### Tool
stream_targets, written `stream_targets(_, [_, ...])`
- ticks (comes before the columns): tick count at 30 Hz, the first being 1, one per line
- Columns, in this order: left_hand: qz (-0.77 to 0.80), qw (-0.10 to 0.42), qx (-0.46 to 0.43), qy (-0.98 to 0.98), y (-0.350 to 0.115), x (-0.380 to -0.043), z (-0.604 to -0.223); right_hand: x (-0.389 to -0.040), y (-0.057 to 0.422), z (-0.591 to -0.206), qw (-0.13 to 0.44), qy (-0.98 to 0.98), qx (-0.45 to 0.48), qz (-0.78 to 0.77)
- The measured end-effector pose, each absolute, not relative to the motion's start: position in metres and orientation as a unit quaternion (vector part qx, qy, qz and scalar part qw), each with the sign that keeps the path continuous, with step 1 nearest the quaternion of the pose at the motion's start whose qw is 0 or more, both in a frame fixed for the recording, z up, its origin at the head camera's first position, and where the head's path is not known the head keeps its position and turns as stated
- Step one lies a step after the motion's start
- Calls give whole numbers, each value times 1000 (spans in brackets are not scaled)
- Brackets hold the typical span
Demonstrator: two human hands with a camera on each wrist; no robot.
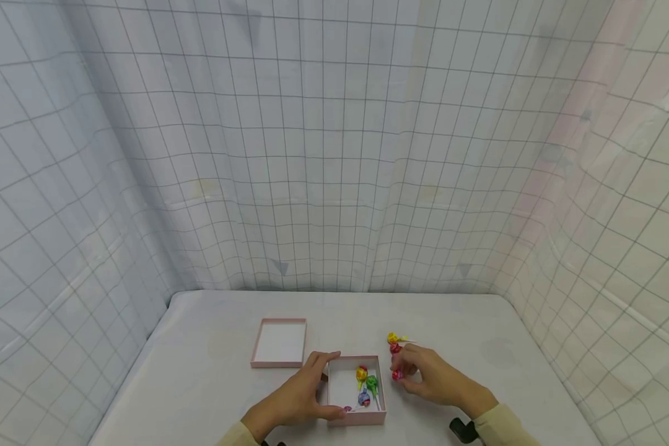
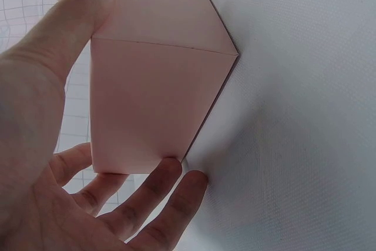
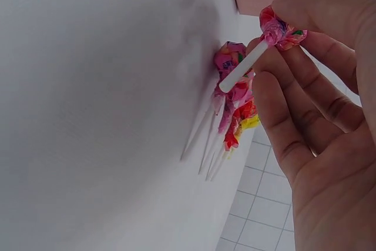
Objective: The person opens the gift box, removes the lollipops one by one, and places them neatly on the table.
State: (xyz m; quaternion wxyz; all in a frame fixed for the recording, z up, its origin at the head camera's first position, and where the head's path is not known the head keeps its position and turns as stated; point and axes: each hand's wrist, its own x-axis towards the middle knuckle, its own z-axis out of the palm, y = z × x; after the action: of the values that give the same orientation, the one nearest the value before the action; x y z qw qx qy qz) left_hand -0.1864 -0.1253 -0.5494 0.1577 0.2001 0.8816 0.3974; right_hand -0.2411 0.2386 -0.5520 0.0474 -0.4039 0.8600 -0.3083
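Observation:
My left hand point(image 1: 292, 396) holds a shallow pink box point(image 1: 362, 419), the thumb at its near side and fingers along its left and far sides. Inside the box lie several wrapped lollipops, among them a yellow-red one point(image 1: 362, 373), a green one point(image 1: 372, 383) and a blue one point(image 1: 364, 398). Just right of the box, my right hand point(image 1: 435, 379) pinches the wrapped head of a pink-red lollipop point(image 3: 273, 32), its white stick pointing away from the fingers. Beyond that hand, more lollipops lie in a row: pink point(image 3: 229, 57), red point(image 1: 395, 348) and yellow point(image 1: 393, 337).
A pink-edged box lid point(image 1: 279, 342), white inside, lies on the white table point(image 1: 201, 347) left of and behind the box. Grid-patterned curtains point(image 1: 334, 155) enclose the table at the back and both sides.

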Motion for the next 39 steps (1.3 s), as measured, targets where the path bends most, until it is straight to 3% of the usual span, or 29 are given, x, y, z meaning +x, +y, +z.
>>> stream_targets(39, [396,159,199,882,-126,-189,-552,-241,248,-571,44,868,-399,-293])
